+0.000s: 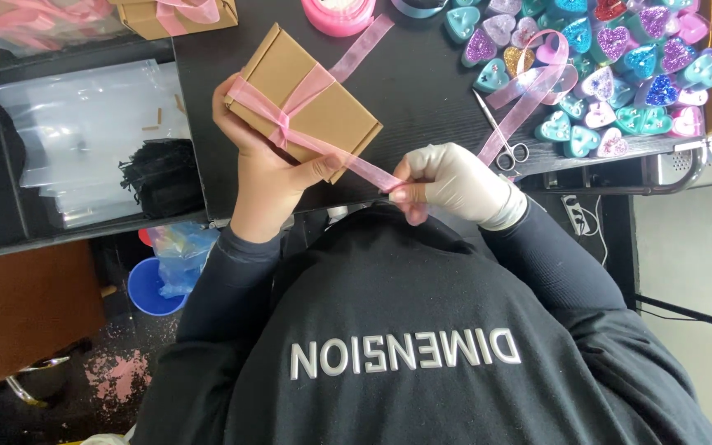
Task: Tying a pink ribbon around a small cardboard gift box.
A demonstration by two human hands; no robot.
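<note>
My left hand [261, 169] grips a small brown cardboard box [302, 95] from below, thumb pressed on its near edge. A sheer pink ribbon [290, 124] is crossed over the box's top. One ribbon end runs from the box to my right hand [446, 181], which wears a white glove and pinches that end between thumb and fingers just off the black table's front edge [422, 140]. Another stretch of ribbon leads up to a pink ribbon spool [339, 15] at the back.
Scissors [500, 136] lie right of my gloved hand beside a loose pink ribbon strip [529, 91]. Several glittery heart-shaped boxes [611, 58] crowd the back right. A black tray with clear bags [84, 124] sits left; another tied box [178, 15] behind it; blue bucket [154, 288] below.
</note>
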